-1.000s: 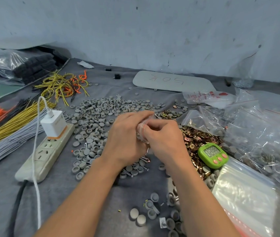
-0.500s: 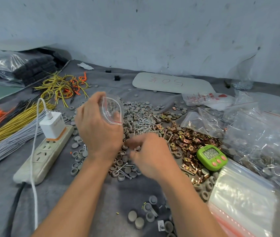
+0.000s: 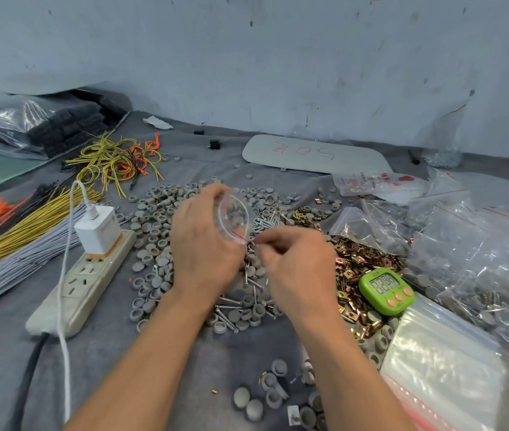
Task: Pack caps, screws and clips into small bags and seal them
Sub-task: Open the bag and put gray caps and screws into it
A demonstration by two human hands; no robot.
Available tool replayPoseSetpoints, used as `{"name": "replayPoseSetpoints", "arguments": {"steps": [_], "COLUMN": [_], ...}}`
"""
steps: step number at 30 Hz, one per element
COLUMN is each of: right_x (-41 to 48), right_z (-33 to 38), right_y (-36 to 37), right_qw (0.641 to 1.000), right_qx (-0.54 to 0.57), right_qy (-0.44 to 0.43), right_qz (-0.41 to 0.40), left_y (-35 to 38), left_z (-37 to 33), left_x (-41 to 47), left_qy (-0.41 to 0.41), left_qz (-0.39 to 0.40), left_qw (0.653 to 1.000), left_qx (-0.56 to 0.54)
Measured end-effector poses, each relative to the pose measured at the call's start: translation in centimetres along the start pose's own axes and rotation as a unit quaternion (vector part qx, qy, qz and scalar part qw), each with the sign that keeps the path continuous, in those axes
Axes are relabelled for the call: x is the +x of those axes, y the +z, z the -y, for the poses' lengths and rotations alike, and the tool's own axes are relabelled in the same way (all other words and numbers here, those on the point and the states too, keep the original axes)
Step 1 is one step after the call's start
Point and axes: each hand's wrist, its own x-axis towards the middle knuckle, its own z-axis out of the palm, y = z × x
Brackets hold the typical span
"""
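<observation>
Since half a second ago the right hand (image 3: 293,259) has risen from the screws (image 3: 229,304) to the mouth of the small zip bag (image 3: 234,217), which the left hand (image 3: 203,244) grips open above the grey caps (image 3: 153,231). Right fingertips (image 3: 259,245) are pinched together; whether they hold a screw I cannot tell. If the mouth sags or the pinch opens early, the piece may fall back among loose parts.

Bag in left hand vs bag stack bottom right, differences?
The small bag is held up in the left hand, mouth open; the bag stack lies flat on the cloth. The small bag is single and looks smaller; the bag stack looks layered. Both: clear plastic, red strip.
</observation>
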Motion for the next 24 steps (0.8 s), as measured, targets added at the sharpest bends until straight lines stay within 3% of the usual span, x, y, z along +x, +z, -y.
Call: {"name": "replayPoseSetpoints", "arguments": {"steps": [4,10,14,17,19,21,24], "right_x": [0.4,0.2,0.5,0.8,0.7,0.4,-0.4], "right_z": [0.8,1.0,0.7,0.3,0.1,-0.1,-0.2], "right_y": [-0.9,-0.5,-0.7,-1.4,-1.6,-1.7,-1.5], "right_qw": [0.988,0.988,0.983,0.988,0.998,0.996,0.96], "right_qx": [0.134,0.149,0.171,0.114,0.033,-0.072,-0.184], "right_qy": [-0.003,-0.012,-0.02,0.014,0.018,-0.001,-0.016], "right_qz": [-0.081,-0.033,-0.058,-0.101,-0.056,0.051,0.21], "left_y": [0.7,0.6,0.3,-0.1,-0.5,-0.6,-0.6], "left_z": [-0.8,-1.4,-1.5,-1.4,-1.3,-1.2,-1.1], "left_x": [-0.8,-1.1,-1.0,-0.7,-0.4,-0.2,-0.2], "left_qy": [0.05,0.073,0.04,0.014,-0.003,-0.02,-0.022], "left_qz": [0.057,0.111,0.096,0.06,0.031,0.006,-0.008], "left_qw": [0.997,0.991,0.993,0.994,0.994,0.994,0.994], "left_qx": [-0.014,-0.034,-0.058,-0.087,-0.1,-0.108,-0.103]}}
